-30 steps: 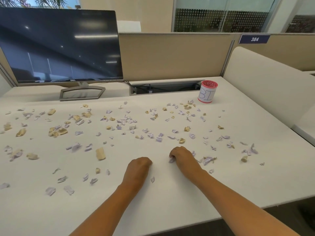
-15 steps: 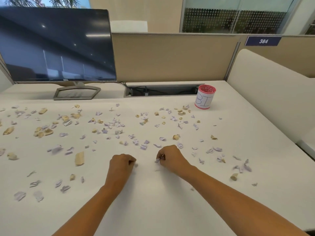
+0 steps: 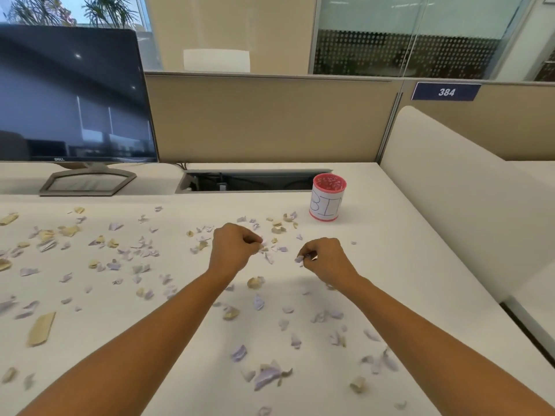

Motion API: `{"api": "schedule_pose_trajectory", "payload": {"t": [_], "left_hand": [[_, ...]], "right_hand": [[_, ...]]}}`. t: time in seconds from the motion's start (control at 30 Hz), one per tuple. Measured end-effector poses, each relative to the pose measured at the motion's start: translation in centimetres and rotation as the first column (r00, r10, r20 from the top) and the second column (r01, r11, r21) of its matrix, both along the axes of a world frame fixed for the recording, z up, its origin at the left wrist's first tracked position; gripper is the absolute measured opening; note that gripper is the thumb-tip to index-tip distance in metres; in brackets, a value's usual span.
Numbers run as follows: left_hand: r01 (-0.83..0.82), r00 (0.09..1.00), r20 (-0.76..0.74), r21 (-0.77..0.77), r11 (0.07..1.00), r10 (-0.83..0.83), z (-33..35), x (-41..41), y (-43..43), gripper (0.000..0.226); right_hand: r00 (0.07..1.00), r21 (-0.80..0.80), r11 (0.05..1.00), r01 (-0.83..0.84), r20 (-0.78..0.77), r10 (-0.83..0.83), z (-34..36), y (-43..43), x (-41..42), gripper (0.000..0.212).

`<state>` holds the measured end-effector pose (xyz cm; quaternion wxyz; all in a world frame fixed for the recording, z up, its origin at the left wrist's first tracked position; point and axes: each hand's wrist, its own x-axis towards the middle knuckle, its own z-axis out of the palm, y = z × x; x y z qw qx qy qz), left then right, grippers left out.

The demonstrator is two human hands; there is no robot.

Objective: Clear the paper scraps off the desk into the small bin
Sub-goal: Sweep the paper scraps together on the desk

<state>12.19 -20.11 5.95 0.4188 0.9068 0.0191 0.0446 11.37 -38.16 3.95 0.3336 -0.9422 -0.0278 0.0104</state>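
**Coach:** Start with the desk (image 3: 414, 265). Paper scraps (image 3: 267, 375) litter it from just in front of the small bin (image 3: 328, 202) out to the bin's far left and back toward you. By my reckoning most of the clearing lies ahead.

**Spotter:** The bin stands upright with its mouth open, so you have a clean target. It is narrow, though, and torn paper drifts.

**Coach:** Your left hand (image 3: 235, 249) hangs in front of the bin and to its left, fingers curled tight. I cannot tell whether anything sits inside that fist, so keep it closed until you are over the rim.

**Spotter:** Your right hand (image 3: 326, 258) is straight in front of the bin, a little nearer to you. Thumb and fingertip pinch one lilac scrap (image 3: 299, 259), and the other fingers are tucked in.

**Coach:** Bring each hand low over the mouth before you let go, one at a time. Drop from high and the bits will probably flutter past the rim.

**Spotter:** The cluster just in front of the bin looks like your easiest next handful.
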Motion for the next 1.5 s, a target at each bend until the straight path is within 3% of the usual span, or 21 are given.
{"api": "schedule_pose_trajectory", "payload": {"t": [0.53, 1.03, 1.37, 1.5], "left_hand": [[0.045, 0.998, 0.044, -0.154, 0.987, -0.039, 5.3, 14.1, -14.0, 0.015], [-0.031, 0.996, -0.086, -0.451, 0.892, -0.009, 3.5, 18.5, -16.1, 0.023], [0.026, 0.996, -0.065, -0.453, 0.891, -0.062, 1.7, 15.3, -12.2, 0.023], [0.049, 0.998, -0.027, -0.195, 0.979, -0.055, -0.8, 12.5, -9.1, 0.026]], "right_hand": [[0.955, 0.028, 0.972, 0.232, 0.181, -0.233, 5.8, -7.5, 13.7, 0.022], [0.935, 0.07, 0.957, 0.28, 0.204, -0.289, 5.0, -7.6, 15.9, 0.029], [0.889, 0.163, 0.946, 0.281, 0.327, -0.32, 2.3, -7.7, 12.0, 0.019], [0.912, 0.173, 0.944, 0.28, 0.259, -0.318, -0.1, -8.1, 9.4, 0.019]]}}
